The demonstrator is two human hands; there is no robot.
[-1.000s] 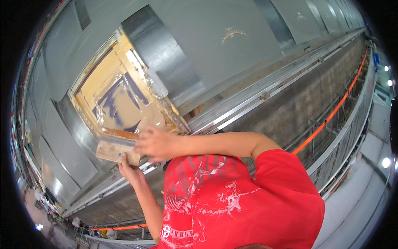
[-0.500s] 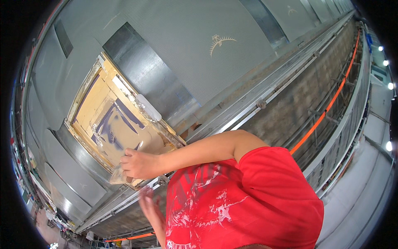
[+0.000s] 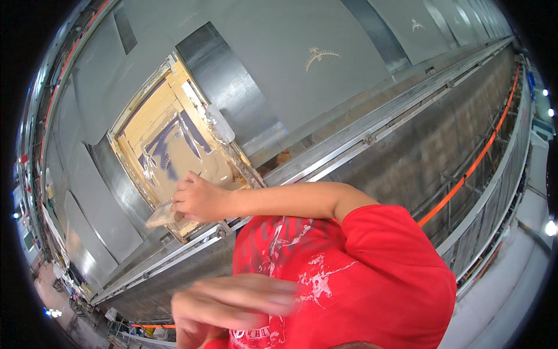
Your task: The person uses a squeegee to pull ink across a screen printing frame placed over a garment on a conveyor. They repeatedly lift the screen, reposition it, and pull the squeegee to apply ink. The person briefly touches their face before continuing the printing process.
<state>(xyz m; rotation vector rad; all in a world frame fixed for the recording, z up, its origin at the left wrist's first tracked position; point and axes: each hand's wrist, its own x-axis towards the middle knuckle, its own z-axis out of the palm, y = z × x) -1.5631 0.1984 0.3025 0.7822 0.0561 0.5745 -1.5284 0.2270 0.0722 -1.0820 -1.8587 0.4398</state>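
Observation:
My right hand [image 3: 200, 199] grips a wooden-handled block or squeegee [image 3: 157, 217] over the lower left of a yellowish frame [image 3: 183, 78]; its lower edge is hidden. Inside the frame, glossy beige paste [image 3: 206, 168] lies over purple patterned areas [image 3: 195, 129]. My left hand [image 3: 232, 299], motion-blurred, is low in the view in front of my red shirt, fingers stretched out, holding nothing I can see.
A long grey sheeted table [image 3: 302, 93] with metal strips and pale printed motifs [image 3: 321, 55] recedes to the upper right. A metal rail [image 3: 369, 136] runs along its near edge, beside a stained trough [image 3: 401, 168], an orange band [image 3: 485, 148] and a railing.
My left hand has let go of the block and moved down, then rightward in front of the shirt. My right hand has closed on the block, which is now tilted near the frame's lower end.

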